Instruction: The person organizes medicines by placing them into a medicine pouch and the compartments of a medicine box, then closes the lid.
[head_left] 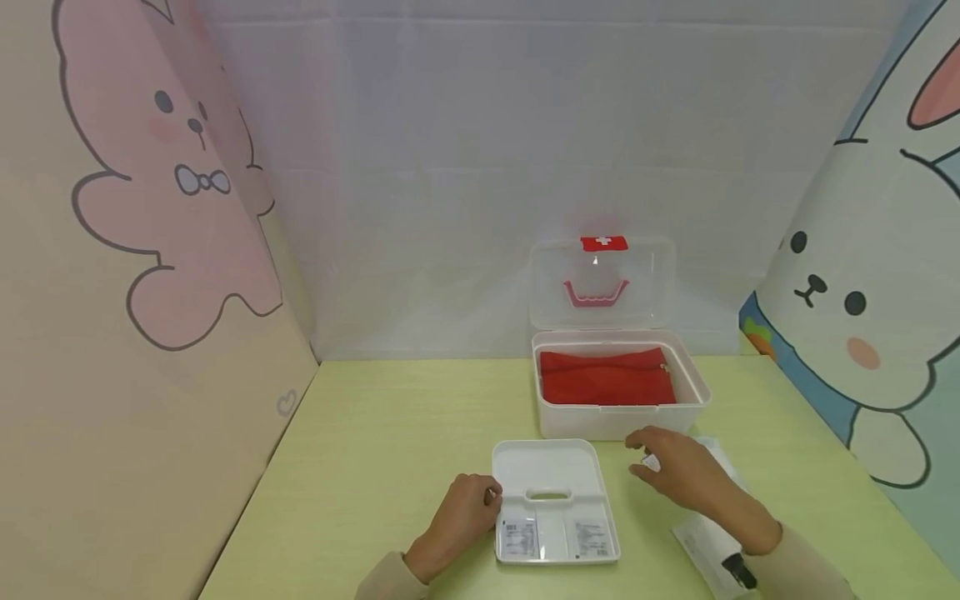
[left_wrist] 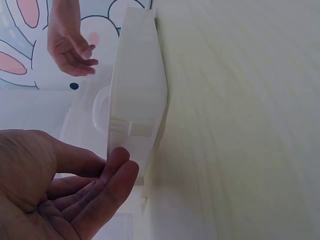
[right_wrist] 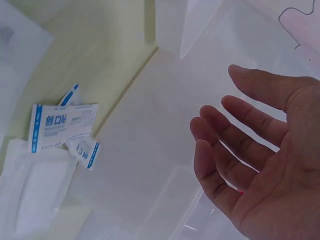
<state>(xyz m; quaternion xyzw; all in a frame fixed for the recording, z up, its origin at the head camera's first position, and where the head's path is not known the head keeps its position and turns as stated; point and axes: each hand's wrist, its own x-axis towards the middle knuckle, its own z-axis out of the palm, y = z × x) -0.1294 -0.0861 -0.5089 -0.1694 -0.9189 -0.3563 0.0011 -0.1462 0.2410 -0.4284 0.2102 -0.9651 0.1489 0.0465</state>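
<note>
A white plastic tray (head_left: 551,467) with a slotted handle lies on the table, holding two printed clear packets (head_left: 519,538) in its near compartments. My left hand (head_left: 463,510) is at the tray's left edge; in the left wrist view its thumb and fingers pinch the rim. To the tray's right my right hand (head_left: 678,468) hovers with relaxed, slightly bent fingers and holds nothing. Below it, several white-and-blue adhesive bandage packets (right_wrist: 62,125) and a white padded packet (right_wrist: 42,192) lie on the table, partly hidden in the head view.
Behind the tray stands a white first-aid box (head_left: 600,423), its clear lid (head_left: 547,287) raised. A red pouch (head_left: 607,383) lies inside. White packaging (head_left: 708,550) with a black item (head_left: 740,571) lies at the right, under the right forearm. Printed panels flank the table.
</note>
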